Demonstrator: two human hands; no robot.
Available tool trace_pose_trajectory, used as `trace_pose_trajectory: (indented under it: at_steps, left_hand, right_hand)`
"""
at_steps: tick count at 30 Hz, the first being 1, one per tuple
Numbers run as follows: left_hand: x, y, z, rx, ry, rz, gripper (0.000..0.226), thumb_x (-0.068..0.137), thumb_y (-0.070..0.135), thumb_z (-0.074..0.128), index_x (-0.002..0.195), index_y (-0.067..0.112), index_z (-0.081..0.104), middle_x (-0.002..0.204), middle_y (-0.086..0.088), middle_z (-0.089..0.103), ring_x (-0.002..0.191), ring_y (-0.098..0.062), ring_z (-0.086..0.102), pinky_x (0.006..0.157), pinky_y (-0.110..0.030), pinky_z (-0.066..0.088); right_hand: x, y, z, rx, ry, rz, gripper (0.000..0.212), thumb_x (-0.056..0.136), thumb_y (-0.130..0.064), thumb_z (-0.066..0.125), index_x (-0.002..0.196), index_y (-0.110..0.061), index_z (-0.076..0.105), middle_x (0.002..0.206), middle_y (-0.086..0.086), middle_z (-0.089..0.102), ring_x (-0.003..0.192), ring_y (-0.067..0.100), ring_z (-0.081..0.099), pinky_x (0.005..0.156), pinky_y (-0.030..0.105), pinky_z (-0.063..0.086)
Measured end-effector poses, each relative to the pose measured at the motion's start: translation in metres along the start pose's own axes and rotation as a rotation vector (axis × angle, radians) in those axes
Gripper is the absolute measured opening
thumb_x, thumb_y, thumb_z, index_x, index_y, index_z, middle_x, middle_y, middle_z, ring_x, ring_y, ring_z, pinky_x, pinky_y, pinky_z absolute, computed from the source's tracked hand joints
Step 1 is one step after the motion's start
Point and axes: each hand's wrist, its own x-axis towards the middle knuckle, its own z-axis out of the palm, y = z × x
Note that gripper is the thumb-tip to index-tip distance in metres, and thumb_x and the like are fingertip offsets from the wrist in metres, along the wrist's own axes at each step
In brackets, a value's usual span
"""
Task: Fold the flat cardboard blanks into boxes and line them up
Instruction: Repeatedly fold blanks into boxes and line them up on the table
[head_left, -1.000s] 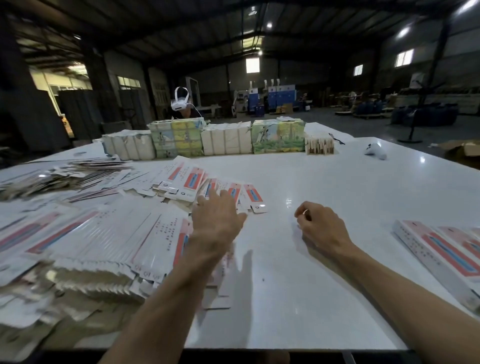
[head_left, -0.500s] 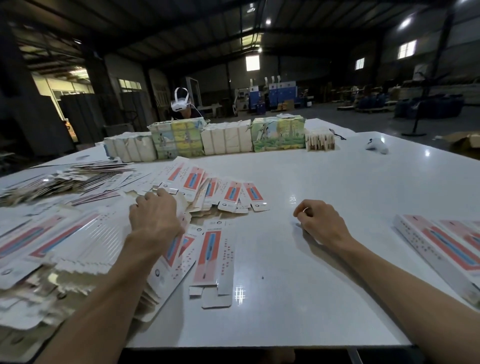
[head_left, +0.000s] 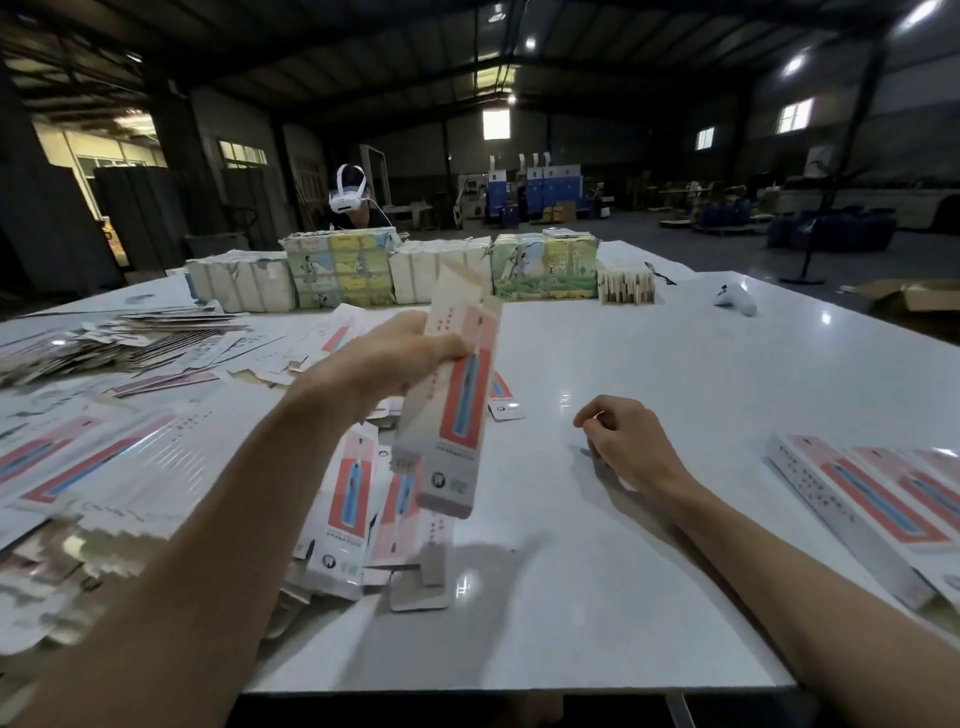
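My left hand (head_left: 395, 358) grips a long flat cardboard blank (head_left: 452, 415), white with a red and blue panel, and holds it lifted above the white table (head_left: 649, 374). Under it lies a heap of the same flat blanks (head_left: 358, 499), spreading out to the left (head_left: 88, 457). My right hand (head_left: 628, 441) rests on the table to the right with its fingers curled and nothing visible in it. Folded boxes (head_left: 872, 499) with the same print lie side by side at the table's right edge.
Bundled stacks of cardboard (head_left: 343, 270) form a row along the far side, with a small wooden-coloured bundle (head_left: 626, 283) at its right end. A white controller (head_left: 735, 301) lies at the far right. A person wearing a white headset (head_left: 348, 197) sits behind the stacks.
My left hand has pulled one blank out of the heap and raised it off the table toward the middle. My right hand has stayed in place.
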Motion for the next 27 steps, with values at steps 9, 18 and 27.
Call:
trace_pose_trajectory:
  at_steps: [9, 18, 27]
  left_hand:
    - [0.034, -0.019, 0.11, -0.562, -0.122, -0.272, 0.025, 0.099, 0.02, 0.069, 0.119, 0.006, 0.063, 0.096, -0.013, 0.081, 0.077, -0.025, 0.08, 0.057, -0.032, 0.062]
    - [0.031, -0.05, 0.144, -0.543, -0.093, -0.109, 0.037, 0.103, 0.052, 0.056, 0.106, 0.017, 0.07, 0.083, -0.001, 0.08, 0.068, -0.018, 0.077, 0.062, -0.024, 0.059]
    - [0.024, -0.048, 0.14, -0.822, -0.055, -0.207, 0.058, 0.106, 0.064, 0.042, 0.08, 0.022, 0.073, 0.067, -0.006, 0.074, 0.05, -0.018, 0.071, 0.046, -0.024, 0.056]
  right_hand:
    - [0.003, 0.002, -0.01, 0.335, 0.311, 0.014, 0.022, 0.103, -0.011, 0.052, 0.101, -0.023, 0.069, 0.076, 0.004, 0.068, 0.066, 0.018, 0.061, 0.065, 0.047, 0.058]
    - [0.003, -0.01, -0.005, 0.098, 0.166, -0.255, 0.026, 0.109, -0.025, 0.057, 0.133, -0.023, 0.066, 0.121, 0.001, 0.05, 0.119, 0.015, 0.051, 0.09, 0.025, 0.055]
    - [-0.001, -0.018, -0.004, -0.02, 0.078, -0.296, 0.026, 0.104, -0.03, 0.064, 0.126, -0.02, 0.074, 0.13, -0.008, 0.047, 0.135, 0.015, 0.041, 0.104, 0.053, 0.053]
